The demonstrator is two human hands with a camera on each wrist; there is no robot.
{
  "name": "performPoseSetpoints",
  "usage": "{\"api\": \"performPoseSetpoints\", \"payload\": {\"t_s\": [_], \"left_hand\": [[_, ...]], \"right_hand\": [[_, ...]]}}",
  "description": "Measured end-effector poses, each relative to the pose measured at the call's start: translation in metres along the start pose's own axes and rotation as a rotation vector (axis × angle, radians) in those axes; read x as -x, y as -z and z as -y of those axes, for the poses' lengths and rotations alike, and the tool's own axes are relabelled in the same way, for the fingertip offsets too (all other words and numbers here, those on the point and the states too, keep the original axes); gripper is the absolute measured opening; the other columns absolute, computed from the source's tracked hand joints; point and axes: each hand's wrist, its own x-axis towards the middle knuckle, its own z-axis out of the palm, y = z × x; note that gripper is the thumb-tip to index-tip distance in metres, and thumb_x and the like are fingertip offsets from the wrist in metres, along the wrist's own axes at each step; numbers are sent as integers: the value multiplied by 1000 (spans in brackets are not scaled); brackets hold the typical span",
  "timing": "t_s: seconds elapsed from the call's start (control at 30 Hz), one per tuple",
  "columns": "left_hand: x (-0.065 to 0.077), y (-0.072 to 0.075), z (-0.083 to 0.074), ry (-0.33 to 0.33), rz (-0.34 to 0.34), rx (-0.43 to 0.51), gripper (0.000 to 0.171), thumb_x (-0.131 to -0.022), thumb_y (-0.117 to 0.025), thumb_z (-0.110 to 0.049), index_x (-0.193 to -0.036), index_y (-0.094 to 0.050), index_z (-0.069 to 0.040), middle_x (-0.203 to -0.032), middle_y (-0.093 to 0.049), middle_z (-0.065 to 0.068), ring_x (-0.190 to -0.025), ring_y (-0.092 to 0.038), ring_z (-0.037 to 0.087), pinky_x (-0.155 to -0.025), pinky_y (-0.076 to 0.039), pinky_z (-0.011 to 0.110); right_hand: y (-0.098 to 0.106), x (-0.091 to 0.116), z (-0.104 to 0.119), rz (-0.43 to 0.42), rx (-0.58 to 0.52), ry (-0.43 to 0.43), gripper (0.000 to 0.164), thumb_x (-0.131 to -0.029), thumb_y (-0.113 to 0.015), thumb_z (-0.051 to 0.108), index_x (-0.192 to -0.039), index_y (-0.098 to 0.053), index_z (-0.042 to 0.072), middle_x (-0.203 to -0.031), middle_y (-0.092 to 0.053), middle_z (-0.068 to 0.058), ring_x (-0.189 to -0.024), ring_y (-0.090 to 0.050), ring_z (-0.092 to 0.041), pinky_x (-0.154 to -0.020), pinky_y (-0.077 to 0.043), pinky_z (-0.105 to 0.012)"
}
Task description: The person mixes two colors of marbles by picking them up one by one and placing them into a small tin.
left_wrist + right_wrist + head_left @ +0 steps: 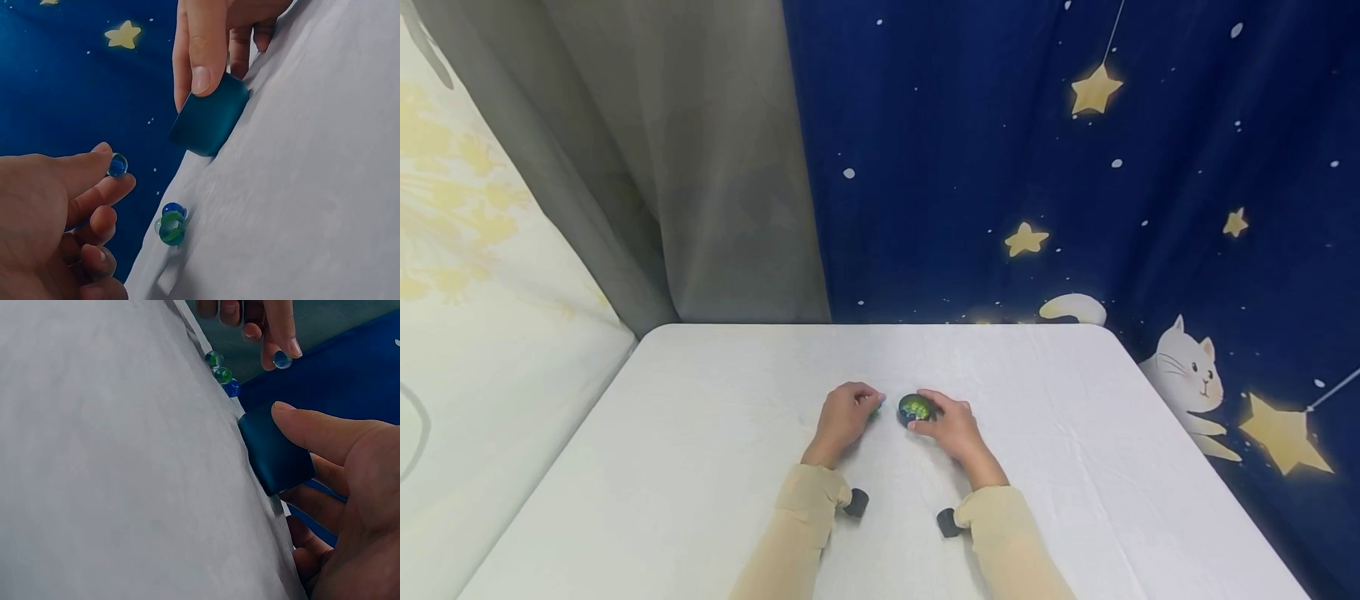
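My left hand (846,417) pinches a clear marble with blue inside (117,165) between thumb and index finger, held above the table. Below it, a few loose marbles (172,229), green and blue, sit close together on the cloth. My right hand (953,425) grips a small teal cup (275,450), thumb on one side and fingers on the other. In the head view the cup's opening shows, with several green and blue marbles (914,407) inside. The cup stands on the table, to the right of the loose marbles and apart from the left hand.
A white cloth covers the table (700,467), whose far edge meets a grey curtain (730,167) and a dark blue curtain (940,167) with stars. Black wrist mounts (856,503) sit on both sleeves, low over the cloth.
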Motion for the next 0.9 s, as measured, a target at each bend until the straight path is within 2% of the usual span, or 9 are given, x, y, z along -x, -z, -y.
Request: {"api": "performPoseSetpoints", "payload": {"t_s": [0.17, 0.4, 0.63, 0.9], "left_hand": [[-1, -3, -3, -31, 8, 6, 20, -91, -69, -30, -92, -73, -11, -74, -57, -3, -69, -51, 15, -66, -43, 32], [-1, -6, -10, -32, 18, 33, 18, -90, -70, -31, -94, -73, -14, -74, -54, -4, -68, -49, 14, -63, -42, 31], [-2, -5, -14, -80, 9, 53, 16, -89, -72, -27, -96, -74, -13, -71, -52, -4, -64, -47, 13, -60, -40, 30], [-4, -5, -15, -97, 3, 71, 15, -88, -72, -24, -97, -74, -12, -71, -51, -4, -64, -46, 13, -59, -39, 28]], "right_hand": [[0, -1, 1, 2, -2, -4, 59, -77, -83, 23, -131, -61, 18, -134, -57, -12, -126, -46, -39, -102, -33, -56], [-2, -3, 1, -13, 6, 20, 58, -76, -83, 23, -129, -63, 16, -131, -59, -13, -125, -48, -39, -102, -34, -56], [-3, -5, 0, -18, 5, 33, 58, -75, -84, 23, -129, -63, 16, -131, -60, -12, -124, -49, -38, -102, -34, -55], [-4, -7, 0, -22, 11, 23, 58, -76, -84, 24, -129, -63, 17, -130, -60, -11, -125, -46, -40, -102, -32, -56]]}}
